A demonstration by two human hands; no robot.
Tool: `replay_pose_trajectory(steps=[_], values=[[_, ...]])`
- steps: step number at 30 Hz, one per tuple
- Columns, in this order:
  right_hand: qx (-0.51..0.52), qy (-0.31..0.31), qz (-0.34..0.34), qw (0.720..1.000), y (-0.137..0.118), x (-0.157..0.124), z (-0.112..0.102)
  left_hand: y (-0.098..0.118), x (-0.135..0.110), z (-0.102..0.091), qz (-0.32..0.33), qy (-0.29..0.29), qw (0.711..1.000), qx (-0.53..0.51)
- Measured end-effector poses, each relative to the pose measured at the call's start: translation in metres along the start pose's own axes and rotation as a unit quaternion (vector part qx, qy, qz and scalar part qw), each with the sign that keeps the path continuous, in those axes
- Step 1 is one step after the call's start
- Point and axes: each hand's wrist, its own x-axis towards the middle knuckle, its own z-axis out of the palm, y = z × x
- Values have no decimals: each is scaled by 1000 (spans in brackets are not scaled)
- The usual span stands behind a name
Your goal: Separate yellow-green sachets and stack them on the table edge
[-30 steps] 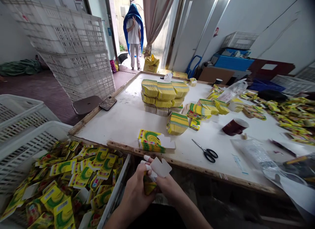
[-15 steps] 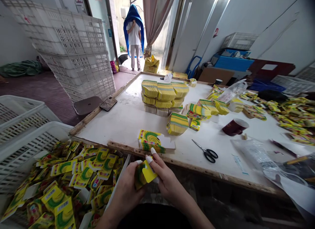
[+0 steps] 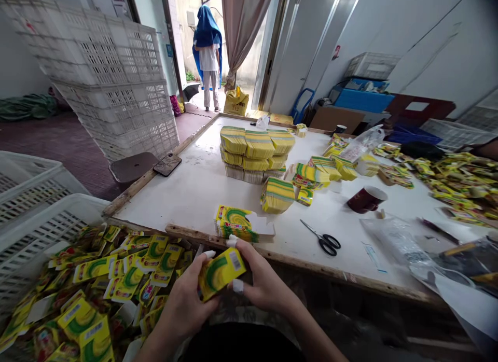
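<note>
Both my hands hold one small yellow-and-green carton (image 3: 220, 272) just below the table's near edge. My left hand (image 3: 185, 300) grips its left end, fingers curled round it. My right hand (image 3: 261, 283) pinches its right end, with white tape on the fingertips. The carton looks folded into a closed box, its barcode facing up. A short stack of flat yellow cartons (image 3: 236, 223) lies on the white table (image 3: 194, 191) just beyond my hands. A white crate (image 3: 46, 232) at my left holds several folded cartons.
Stacks of flat cartons (image 3: 254, 152) stand mid-table, with scissors (image 3: 322, 240) and a dark red cup (image 3: 365, 199) to the right. A phone (image 3: 167, 164) lies at the table's left edge. Tall white crates (image 3: 101, 71) stand at the left. A person (image 3: 207, 53) stands in the far doorway.
The carton went from an open blank with a white flap up to a closed box. My hands shifted a little left and turned it flat, barcode up.
</note>
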Motion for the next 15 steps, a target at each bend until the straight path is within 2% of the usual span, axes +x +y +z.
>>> replay_pose_trajectory(steps=[2, 4, 6, 8, 11, 13, 15], values=[[-15, 59, 13, 998, 9, 12, -2, -16, -3, -11, -33, 55, 997, 52], [-105, 138, 49, 984, 23, 27, -9, -31, -6, -23, -64, 148, 980, 117], [-186, 162, 68, 967, 38, 40, -15, -42, -9, -32, -94, 204, 965, 136], [-211, 155, 73, 962, 50, 49, -19, -45, -13, -32, -114, 191, 971, 85], [-213, 153, 73, 962, 57, 52, -20, -38, -16, -16, -134, 117, 982, -65], [-208, 163, 75, 961, 54, 49, -18, -27, -14, 1, -146, 74, 970, -180], [-199, 172, 75, 962, 45, 43, -13, -11, -7, 17, -140, 66, 939, -309]])
